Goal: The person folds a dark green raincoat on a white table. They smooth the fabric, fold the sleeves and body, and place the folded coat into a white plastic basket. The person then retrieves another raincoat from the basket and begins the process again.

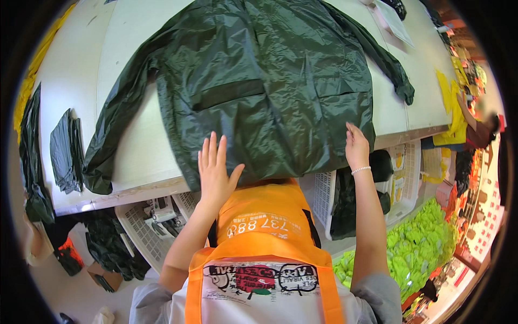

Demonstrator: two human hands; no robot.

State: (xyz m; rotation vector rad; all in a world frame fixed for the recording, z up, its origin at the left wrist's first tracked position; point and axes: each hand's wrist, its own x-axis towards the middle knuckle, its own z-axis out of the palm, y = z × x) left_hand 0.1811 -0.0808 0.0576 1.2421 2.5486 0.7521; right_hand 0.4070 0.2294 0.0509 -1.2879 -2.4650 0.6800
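A dark green shiny raincoat jacket (291, 129) lies spread on the white table, front up, with both sleeves stretched out to the sides. Two pocket flaps show on its lower front. My left hand (217, 167) rests flat near the lower left part of the jacket, fingers spread and holding nothing. Toward the lower right edge is my right hand (356, 147), seen from its side, fingers extended and slightly bent over the fabric. Nothing shows between its fingers. The jacket's hem hangs at the table's front edge, against my orange apron (267, 208).
Folded dark green garments (66, 151) lie on the white table (132, 129) at left. Below the edge stand white plastic baskets (324, 200), one with dark garments. A bright green heap (415, 243) sits at lower right. Another person (477, 127) handles yellow material at far right.
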